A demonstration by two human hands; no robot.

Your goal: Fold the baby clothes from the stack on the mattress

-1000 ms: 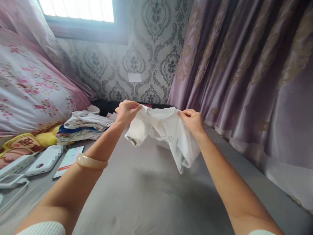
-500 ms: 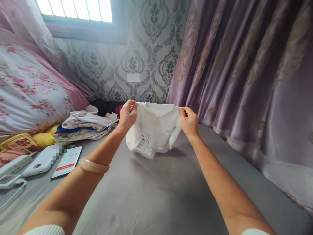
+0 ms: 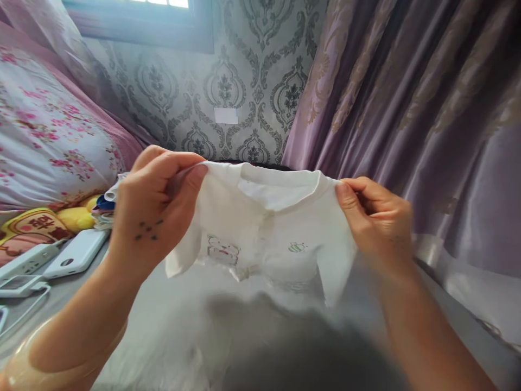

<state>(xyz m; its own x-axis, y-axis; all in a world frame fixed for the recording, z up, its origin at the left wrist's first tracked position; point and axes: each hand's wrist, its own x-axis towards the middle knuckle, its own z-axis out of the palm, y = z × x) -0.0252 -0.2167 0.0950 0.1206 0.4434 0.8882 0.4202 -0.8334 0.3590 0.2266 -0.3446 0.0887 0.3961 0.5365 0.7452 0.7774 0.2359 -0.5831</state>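
Note:
A small white baby top [image 3: 260, 233] hangs stretched between my two hands, its neckline up and its front facing me. Printed on it are a bear and a small green figure. My left hand [image 3: 163, 201] pinches the shoulder on the left between thumb and fingers. At the opposite shoulder, my right hand [image 3: 376, 217] grips the fabric the same way. Both sleeves droop, and the lower hem hangs over the grey sheet [image 3: 171, 331], where a dark shadow falls.
To the left lie a white power bank [image 3: 79, 258], a power strip [image 3: 26, 260] with a cable, and a yellow plush item [image 3: 75, 217]. Folded clothes [image 3: 106, 209] are mostly hidden behind my left hand. A floral bedding bundle [image 3: 52, 136] rises at left; purple curtains [image 3: 386, 92] hang at right.
Both hands have come nearer to me with the baby top, which now looks larger and wider spread. My left forearm and hand now hide the phone and most of the folded clothes.

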